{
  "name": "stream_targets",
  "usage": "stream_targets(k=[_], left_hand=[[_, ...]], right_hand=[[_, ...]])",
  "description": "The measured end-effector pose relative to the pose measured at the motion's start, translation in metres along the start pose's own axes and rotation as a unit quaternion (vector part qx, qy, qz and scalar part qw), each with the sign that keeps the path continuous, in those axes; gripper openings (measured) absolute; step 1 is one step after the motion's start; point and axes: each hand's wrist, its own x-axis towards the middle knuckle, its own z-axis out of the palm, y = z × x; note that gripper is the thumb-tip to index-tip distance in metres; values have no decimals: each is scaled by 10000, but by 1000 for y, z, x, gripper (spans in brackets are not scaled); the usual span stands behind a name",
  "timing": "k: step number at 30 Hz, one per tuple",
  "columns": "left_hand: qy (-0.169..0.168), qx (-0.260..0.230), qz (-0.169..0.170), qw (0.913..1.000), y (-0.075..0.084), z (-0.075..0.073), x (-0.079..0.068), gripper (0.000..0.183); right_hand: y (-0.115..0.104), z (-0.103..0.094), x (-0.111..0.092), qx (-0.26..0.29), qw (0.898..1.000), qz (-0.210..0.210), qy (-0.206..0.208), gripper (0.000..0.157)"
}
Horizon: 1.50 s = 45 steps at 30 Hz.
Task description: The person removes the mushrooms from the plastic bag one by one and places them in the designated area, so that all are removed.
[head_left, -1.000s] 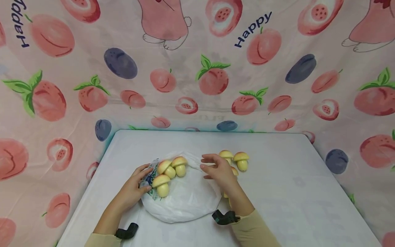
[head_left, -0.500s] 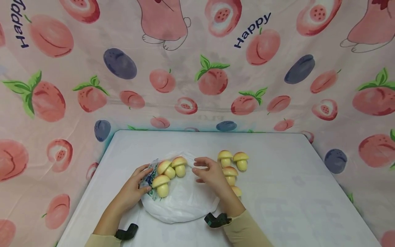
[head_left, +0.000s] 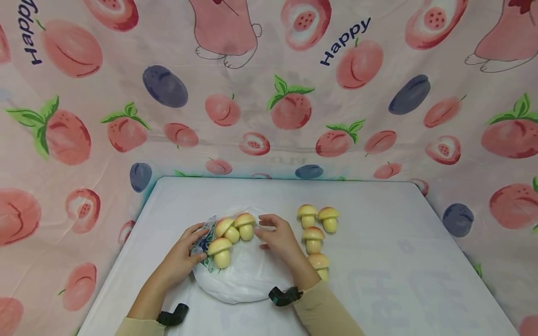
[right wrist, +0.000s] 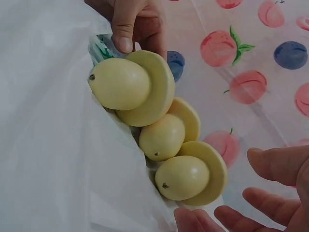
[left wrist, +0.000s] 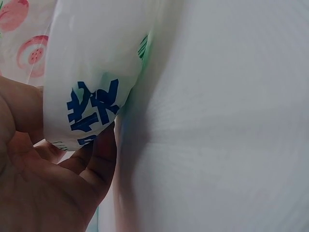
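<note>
Three toy mushrooms (head_left: 221, 252) with yellow stems and orange-tinged caps lie on the left part of a white plastic bag (head_left: 260, 275). My left hand (head_left: 182, 254) is at the bag's left edge, thumb and fingers holding the printed plastic (left wrist: 91, 108) between them in the left wrist view. Above the bag, my right hand (head_left: 277, 238) has its fingers spread and holds nothing. Its fingertips are close to the nearest mushroom (right wrist: 183, 176), as the right wrist view shows. Part of the bag is hidden behind my right hand and forearm.
Right of the bag, several more toy mushrooms (head_left: 313, 240) lie on the white table (head_left: 399, 261); my right forearm partly covers the nearest one. A fruit-printed cloth (head_left: 252, 112) hangs behind and around the table. Each wrist carries a black camera (head_left: 286, 296).
My right hand has moved left over the bag, towards the mushrooms on it, uncovering more of those on the table. My left hand has stayed in place.
</note>
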Motion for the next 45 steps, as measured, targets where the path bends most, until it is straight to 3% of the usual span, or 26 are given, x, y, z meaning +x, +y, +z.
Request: stream_targets(k=[17, 36, 45], left_hand=[[60, 120, -77, 9999, -1, 0, 1, 70], [46, 43, -15, 10000, 0, 0, 0, 69], [12, 40, -56, 10000, -1, -1, 0, 69]], right_hand=[[2, 15, 24, -288, 9992, 183, 188, 46], [0, 21, 30, 2, 9991, 269, 339, 44], [1, 25, 33, -135, 9985, 444, 280, 42]])
